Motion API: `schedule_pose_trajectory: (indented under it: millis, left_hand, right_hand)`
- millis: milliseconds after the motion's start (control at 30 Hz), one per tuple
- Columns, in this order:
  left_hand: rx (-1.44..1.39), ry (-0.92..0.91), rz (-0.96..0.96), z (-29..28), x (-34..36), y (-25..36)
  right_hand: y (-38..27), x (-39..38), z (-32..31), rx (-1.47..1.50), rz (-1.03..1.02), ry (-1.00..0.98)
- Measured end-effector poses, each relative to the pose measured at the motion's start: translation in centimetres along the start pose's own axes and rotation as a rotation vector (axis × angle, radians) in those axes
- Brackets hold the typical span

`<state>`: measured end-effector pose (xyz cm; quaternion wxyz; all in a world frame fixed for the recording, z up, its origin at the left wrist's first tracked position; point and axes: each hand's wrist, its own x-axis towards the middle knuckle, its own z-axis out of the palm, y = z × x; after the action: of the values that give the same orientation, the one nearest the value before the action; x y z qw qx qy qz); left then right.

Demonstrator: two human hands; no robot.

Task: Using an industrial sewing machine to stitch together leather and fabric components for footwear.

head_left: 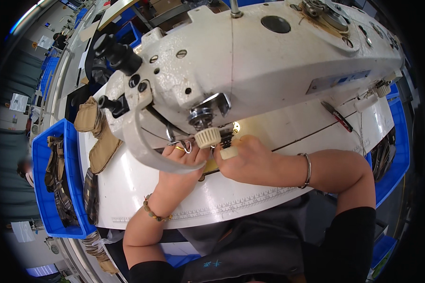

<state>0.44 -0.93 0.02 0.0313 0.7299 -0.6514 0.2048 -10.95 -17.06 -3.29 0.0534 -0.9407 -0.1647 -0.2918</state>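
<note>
1. i see a white sewing machine over a white tabletop with a printed ruler.
2. left hand and right hand under the needle end, fingers curled, can't tell on what.
3. blue bin left, tan fabric pieces beside it, dark curtains beyond.

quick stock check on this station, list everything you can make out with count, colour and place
sewing machine: one, white, across the top
knob: one, cream, machine's front
table: one, white, under the machine
left bin: one, blue, left of table
plaid cloth: several, dark, in left bin
tan cloth: several, tan, table's left
right bin: one, blue, far right
small tool: one, red and black, table's right
background: too small to count
apron: one, dark, bottom
left hand: one, bare, beside the knob
right hand: one, bare, right of knob
</note>
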Motion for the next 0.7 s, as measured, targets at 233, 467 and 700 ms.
schedule_pose_trajectory:
  millis: [233, 467, 700]
  left_hand:
    - [-0.007, 0.015, -0.012, 0.2, 0.1, 0.3]
    - [-0.036, -0.082, -0.077, 0.1, 0.2, 0.1]
    - [-0.265, -0.037, -0.133, -0.7, 0.0, -1.1]
  right_hand:
    - [-0.1, -0.2, 0.0, 0.015, 0.006, -0.001]
    - [-0.1, -0.5, 0.1, -0.069, -0.022, -0.146]
    - [-0.1, 0.2, -0.4, -0.009, -0.009, -0.032]
